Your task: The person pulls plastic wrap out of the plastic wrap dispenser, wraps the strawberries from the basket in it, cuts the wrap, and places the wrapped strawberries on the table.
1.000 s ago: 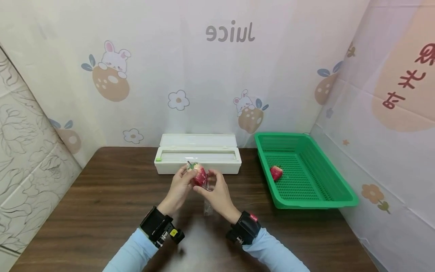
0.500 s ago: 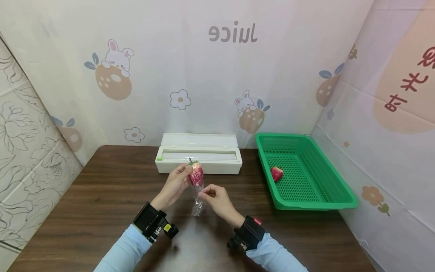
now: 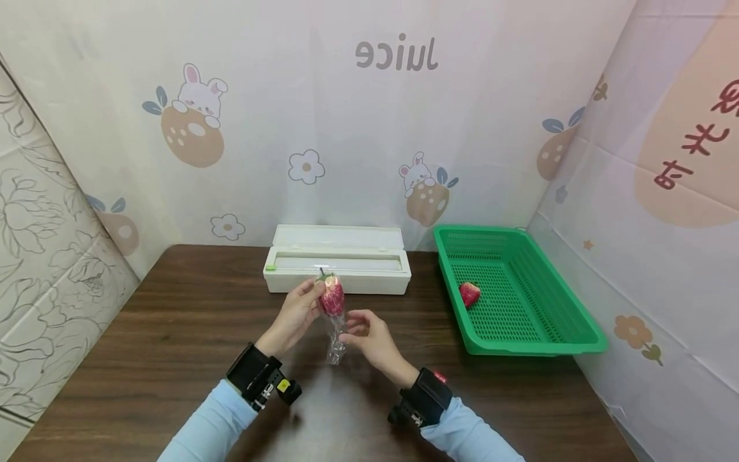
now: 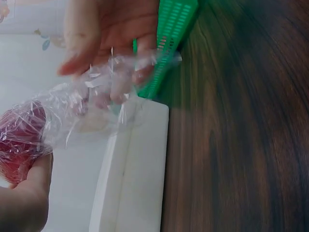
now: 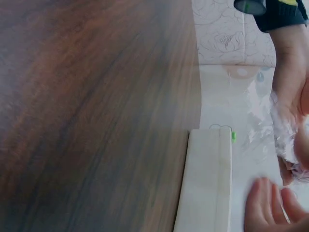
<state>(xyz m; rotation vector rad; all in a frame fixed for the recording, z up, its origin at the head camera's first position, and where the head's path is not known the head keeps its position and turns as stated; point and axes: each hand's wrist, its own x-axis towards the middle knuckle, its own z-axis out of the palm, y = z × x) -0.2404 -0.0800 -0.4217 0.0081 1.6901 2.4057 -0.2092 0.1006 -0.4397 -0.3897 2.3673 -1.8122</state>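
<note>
The left hand [image 3: 291, 321] is pinching a film-wrapped strawberry [image 3: 332, 300] by its side, between thumb and fingers, holding it leaf end up above the surface [image 3: 202, 359], in front of a white dispenser box [image 3: 375, 284]. The right hand [image 3: 372, 343] is gripping nothing that shows: its fingers are curving loosely just beside the loose tail of film [image 3: 337, 340], and whether they are touching it is unclear. The fruit is likely light and, if real, soft enough to bruise, so a gentle hold around its broad upper part is making sense. The film is probably limp, slick and clinging; its gathered neck, just below the tip, is offering the better pinch.
</note>
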